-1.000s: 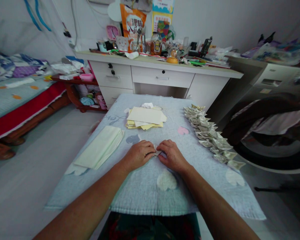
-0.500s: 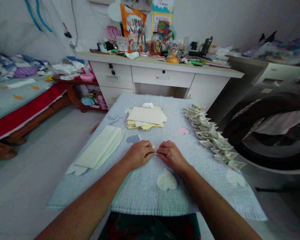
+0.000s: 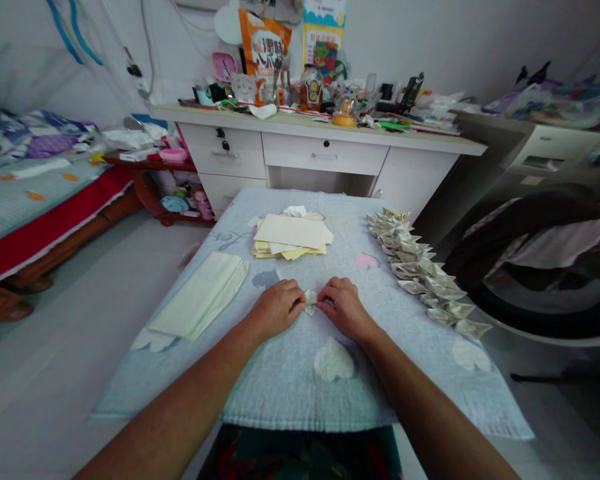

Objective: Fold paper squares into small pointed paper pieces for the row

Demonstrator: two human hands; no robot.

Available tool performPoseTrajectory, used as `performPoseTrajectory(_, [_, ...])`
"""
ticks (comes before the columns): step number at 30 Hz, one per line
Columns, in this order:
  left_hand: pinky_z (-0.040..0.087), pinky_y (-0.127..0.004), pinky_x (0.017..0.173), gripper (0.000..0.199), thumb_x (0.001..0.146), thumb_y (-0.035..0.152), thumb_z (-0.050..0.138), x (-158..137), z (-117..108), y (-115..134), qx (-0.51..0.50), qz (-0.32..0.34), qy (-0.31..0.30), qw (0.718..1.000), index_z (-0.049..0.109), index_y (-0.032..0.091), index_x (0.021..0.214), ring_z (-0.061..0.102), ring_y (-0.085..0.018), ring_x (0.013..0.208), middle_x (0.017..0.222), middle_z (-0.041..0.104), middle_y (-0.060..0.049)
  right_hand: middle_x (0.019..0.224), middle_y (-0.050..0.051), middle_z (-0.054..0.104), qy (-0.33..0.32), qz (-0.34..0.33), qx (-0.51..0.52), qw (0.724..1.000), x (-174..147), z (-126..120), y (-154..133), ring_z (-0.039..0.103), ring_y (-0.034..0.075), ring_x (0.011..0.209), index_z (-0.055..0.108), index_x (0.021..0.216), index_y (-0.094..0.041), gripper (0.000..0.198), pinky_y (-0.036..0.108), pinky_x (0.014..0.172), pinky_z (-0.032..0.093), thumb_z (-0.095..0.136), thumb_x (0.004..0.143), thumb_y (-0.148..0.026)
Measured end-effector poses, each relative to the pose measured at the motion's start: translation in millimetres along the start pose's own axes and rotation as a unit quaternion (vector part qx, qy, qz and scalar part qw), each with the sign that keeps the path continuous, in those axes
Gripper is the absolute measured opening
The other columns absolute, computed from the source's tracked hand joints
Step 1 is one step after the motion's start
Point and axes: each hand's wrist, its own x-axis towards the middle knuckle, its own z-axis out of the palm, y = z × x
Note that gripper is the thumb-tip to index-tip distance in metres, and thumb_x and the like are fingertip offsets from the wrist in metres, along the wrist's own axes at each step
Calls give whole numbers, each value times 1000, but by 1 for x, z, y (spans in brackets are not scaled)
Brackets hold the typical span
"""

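Note:
Between my hands, over the middle of the cloth-covered table point(image 3: 280, 393), is a small piece of folded paper point(image 3: 311, 302). My left hand point(image 3: 279, 308) pinches its left side, and my right hand point(image 3: 344, 307) pinches its right side. Fingers cover much of the paper, so its exact shape is hard to make out. Rows of folded paper boats point(image 3: 420, 267) line the table's right edge. Beyond my hands lies a stack of cream and yellow paper sheets point(image 3: 294, 231). A pile of long, pale green paper point(image 3: 197, 297) rests to the left of my left arm.
Behind the table stands a white desk point(image 3: 325, 155) crowded with jars, bags and small items. A washing machine point(image 3: 545, 160) with cloth in its open door is on the right. To the left are a bed point(image 3: 35, 193) and a low wooden shelf point(image 3: 173, 217).
My hands have drawn slightly apart, the right one moving a little to the right, so more of the folded paper shows between them. Papers and boats stay put.

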Motion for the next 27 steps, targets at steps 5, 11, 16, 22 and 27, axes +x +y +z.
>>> performPoseTrajectory(5, [41, -29, 73, 12, 86, 23, 55, 1, 0, 0, -2, -24, 2, 1000, 62, 18, 77, 54, -18, 82, 79, 57, -3, 91, 3, 59, -7, 26, 1, 1000, 2, -1, 2, 46, 19, 91, 68, 84, -21, 3, 33, 80, 29, 67, 83, -24])
performPoseTrajectory(11, [41, -29, 74, 12, 86, 25, 57, 2, 0, -2, -23, -46, 6, 999, 63, 18, 77, 55, -18, 83, 81, 56, -3, 93, 4, 58, -13, 38, -6, 999, 1, -1, 3, 46, 20, 93, 67, 85, -21, 5, 33, 80, 29, 63, 86, -24])
performPoseTrajectory(16, [41, -28, 74, 15, 85, 29, 59, 3, 2, -7, -26, -51, 7, 998, 63, 17, 77, 54, -17, 82, 81, 56, -3, 95, 5, 57, -12, 40, -13, 999, 0, -2, 0, 45, 20, 95, 66, 87, -20, 5, 33, 82, 29, 63, 86, -24])
performPoseTrajectory(22, [41, -28, 75, 8, 83, 24, 61, 2, -2, -11, -47, -24, -11, 999, 63, 18, 78, 53, -17, 83, 80, 57, -2, 95, 5, 57, 0, 40, -16, 999, -1, -1, 0, 45, 21, 94, 66, 86, -20, 4, 33, 81, 29, 65, 84, -23])
performPoseTrajectory(27, [41, -28, 76, 7, 81, 18, 57, 2, -5, -11, -56, -25, -20, 998, 64, 18, 78, 54, -18, 84, 80, 57, -3, 95, 5, 57, 1, 38, -26, 999, -1, -1, -1, 45, 21, 94, 66, 85, -20, 4, 34, 79, 29, 65, 84, -24])
